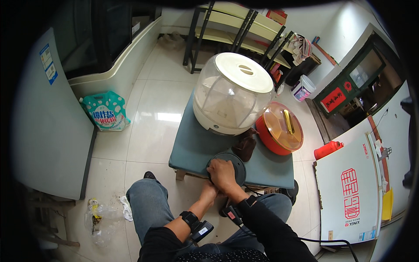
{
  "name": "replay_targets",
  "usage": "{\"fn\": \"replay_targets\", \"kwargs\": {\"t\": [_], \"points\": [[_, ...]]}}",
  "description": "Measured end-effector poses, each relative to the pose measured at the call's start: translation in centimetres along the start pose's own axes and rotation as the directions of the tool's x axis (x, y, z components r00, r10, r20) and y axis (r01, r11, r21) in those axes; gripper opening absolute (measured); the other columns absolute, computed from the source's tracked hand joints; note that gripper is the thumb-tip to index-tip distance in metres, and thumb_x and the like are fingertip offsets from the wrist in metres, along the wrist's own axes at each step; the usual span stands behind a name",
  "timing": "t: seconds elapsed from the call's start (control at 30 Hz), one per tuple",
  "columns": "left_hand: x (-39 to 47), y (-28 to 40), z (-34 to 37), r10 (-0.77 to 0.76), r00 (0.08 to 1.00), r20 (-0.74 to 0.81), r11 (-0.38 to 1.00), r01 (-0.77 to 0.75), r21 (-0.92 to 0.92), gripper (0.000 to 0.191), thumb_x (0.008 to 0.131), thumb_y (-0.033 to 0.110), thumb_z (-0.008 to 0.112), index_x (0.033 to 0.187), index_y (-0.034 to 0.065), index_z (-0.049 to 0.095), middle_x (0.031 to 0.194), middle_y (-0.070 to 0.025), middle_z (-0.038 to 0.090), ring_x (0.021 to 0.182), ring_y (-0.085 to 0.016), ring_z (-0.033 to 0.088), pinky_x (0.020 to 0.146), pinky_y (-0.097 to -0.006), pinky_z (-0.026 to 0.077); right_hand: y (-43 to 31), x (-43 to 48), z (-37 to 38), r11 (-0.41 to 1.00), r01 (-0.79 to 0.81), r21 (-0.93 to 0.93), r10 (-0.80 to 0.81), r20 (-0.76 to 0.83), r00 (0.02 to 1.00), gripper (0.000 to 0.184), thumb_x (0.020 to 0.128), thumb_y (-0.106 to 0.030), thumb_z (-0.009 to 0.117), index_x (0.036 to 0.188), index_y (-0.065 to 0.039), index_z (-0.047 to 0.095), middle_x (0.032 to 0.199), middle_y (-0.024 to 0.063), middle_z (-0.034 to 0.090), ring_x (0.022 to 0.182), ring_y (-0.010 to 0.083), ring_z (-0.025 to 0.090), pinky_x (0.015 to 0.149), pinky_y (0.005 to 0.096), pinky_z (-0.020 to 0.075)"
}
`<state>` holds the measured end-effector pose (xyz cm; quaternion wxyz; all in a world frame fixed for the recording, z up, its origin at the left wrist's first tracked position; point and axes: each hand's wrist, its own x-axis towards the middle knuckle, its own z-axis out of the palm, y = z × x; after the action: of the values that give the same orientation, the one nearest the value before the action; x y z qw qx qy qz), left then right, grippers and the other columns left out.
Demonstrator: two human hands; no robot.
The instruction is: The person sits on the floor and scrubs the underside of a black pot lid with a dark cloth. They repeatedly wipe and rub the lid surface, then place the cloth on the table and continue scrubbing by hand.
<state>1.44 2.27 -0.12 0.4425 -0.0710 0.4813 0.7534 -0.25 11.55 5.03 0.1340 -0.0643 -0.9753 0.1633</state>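
Observation:
Both hands are close together at the near edge of a low table with a blue-green top (pixel 186 144). My right hand (pixel 223 173) is curled over the left side of a round dark grey object (pixel 240 170), perhaps a lid or base. Just below it, my left hand (pixel 209 191) is mostly hidden by the right one; its fingers cannot be seen. Behind the round object lies a dark brown item (pixel 245 149). Farther back stands a large clear container with a cream lid (pixel 244 72). To its right is a red round box with a clear lid and gold handle (pixel 278 127).
A chest freezer (pixel 350 196) and red fire extinguisher (pixel 327 150) stand at the right. On the left are a grey cabinet (pixel 59 131), a green detergent bag (pixel 106 111) and a clear plastic bag (pixel 104 222) on the floor. Shelving (pixel 226 19) and a white bucket (pixel 302 88) stand behind.

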Motion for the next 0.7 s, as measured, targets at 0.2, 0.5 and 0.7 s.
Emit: {"fn": "replay_targets", "kwargs": {"t": [0.2, 0.5, 0.7], "points": [[-0.5, 0.6, 0.0, 0.058, 0.997, 0.056, 0.998, -0.057, -0.027, 0.024, 0.088, 0.014, 0.070, 0.104, -0.0015, 0.062, 0.093, -0.0104, 0.068, 0.078, -0.019, 0.067, 0.062, -0.0338, 0.059, 2.5, 3.3, -0.5, 0.994, -0.102, 0.035, 0.105, -0.096, 0.990, 0.018, 0.076, -0.020, 0.071, 0.072, -0.006, 0.060, 0.074, 0.0122, 0.064, 0.075, 0.0339, 0.064, 0.065, 0.0461, 0.0454], [-1.4, 1.5, 0.1, -0.008, 0.992, 0.128, 1.000, 0.010, -0.017, 0.032, 0.090, 0.018, 0.067, 0.113, -0.0021, 0.060, 0.100, -0.0122, 0.068, 0.084, -0.023, 0.069, 0.068, -0.0382, 0.062, 7.6, 1.2, -4.9, 0.649, -0.465, 0.603, 0.517, 0.098, 0.850, 0.010, 0.081, -0.008, 0.072, 0.083, 0.000, 0.067, 0.073, 0.0048, 0.067, 0.065, 0.0110, 0.061, 0.060, 0.0279, 0.0498], [-1.1, 1.3, -0.1, 0.016, 0.986, 0.167, 0.999, -0.008, -0.050, 0.033, 0.090, 0.019, 0.068, 0.114, -0.0017, 0.059, 0.102, -0.0125, 0.068, 0.086, -0.024, 0.069, 0.067, -0.0391, 0.062, 5.9, 1.3, -4.4, 0.953, -0.235, 0.190, 0.244, -0.021, 0.970, 0.017, 0.072, -0.010, 0.074, 0.087, -0.004, 0.068, 0.082, 0.0126, 0.065, 0.077, 0.0312, 0.064, 0.071, 0.0396, 0.0505]]}}
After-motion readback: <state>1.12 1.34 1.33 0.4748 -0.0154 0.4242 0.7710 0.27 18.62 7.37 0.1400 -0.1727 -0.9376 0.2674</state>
